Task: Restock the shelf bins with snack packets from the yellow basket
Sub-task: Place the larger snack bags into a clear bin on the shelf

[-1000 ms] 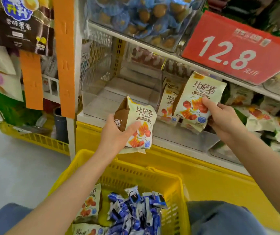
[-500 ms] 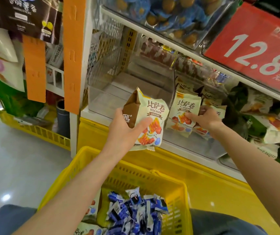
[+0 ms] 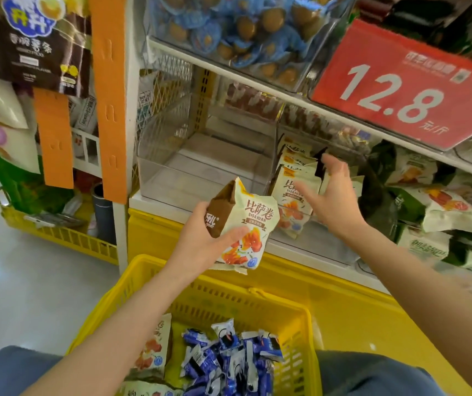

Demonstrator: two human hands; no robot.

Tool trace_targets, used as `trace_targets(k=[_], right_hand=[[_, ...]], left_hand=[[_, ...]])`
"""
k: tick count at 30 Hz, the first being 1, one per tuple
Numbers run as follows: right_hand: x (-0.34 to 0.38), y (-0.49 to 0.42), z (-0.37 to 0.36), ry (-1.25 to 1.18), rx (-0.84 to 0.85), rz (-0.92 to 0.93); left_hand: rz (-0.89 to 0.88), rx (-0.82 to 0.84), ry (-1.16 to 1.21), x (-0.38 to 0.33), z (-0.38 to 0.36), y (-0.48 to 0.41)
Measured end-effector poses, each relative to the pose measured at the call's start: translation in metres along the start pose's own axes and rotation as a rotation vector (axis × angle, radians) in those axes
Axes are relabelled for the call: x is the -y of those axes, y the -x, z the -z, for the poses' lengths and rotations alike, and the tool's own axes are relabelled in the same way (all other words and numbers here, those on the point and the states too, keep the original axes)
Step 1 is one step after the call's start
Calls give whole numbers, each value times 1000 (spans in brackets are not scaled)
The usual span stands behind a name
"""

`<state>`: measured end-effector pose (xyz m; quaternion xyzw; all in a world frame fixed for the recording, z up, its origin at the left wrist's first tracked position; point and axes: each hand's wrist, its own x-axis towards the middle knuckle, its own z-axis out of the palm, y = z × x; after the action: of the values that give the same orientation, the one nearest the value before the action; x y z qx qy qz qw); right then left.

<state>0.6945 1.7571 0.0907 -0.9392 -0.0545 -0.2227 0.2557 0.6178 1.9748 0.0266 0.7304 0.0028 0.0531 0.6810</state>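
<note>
The left hand (image 3: 200,241) is gripping a cream-and-brown snack packet (image 3: 243,224), thumb across the printed front and fingers curled behind it, holding it upright in the air above the far rim of the yellow basket (image 3: 209,284) and in front of the shelf edge (image 3: 157,200). The right hand (image 3: 332,195) is hovering with its fingers spread apart and holding nothing (it is motion-blurred, so whether it is touching anything I cannot tell), just above a clear shelf bin (image 3: 314,244) where matching packets (image 3: 294,192) are standing in a row. A second clear bin (image 3: 171,167) is sitting just left of that one. Inside the basket, a heap of small blue-and-white packets (image 3: 229,364) is lying beside more cream packets (image 3: 151,347) along its left wall. On the shelf above, another clear bin (image 3: 310,67) is holding round brown snacks (image 3: 229,27) in blue wrappers, beside a red price sign (image 3: 400,90) reading 12.8.
</note>
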Motion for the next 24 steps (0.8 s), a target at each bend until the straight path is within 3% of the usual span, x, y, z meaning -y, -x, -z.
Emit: trace_targets(k=[5,8,13,17,19,24], right_hand=[[39,54,23,-50,638,225],[45,72,27,11,674,313],[32,90,35,46,604,333],[11,94,61,151,462,323],[-2,86,81,134,377,214],[-44,39,123,-41,-93,-52]], left_hand=[[-41,193,7,-1,-2,17],[-71,292,42,2,-3,30],[-160,352,-107,-2,-14,47],[-291,432,-506,-20,-39,37],[-399,402,-637,-29,-54,21],[-563,242,-766,-46,-85,-24]])
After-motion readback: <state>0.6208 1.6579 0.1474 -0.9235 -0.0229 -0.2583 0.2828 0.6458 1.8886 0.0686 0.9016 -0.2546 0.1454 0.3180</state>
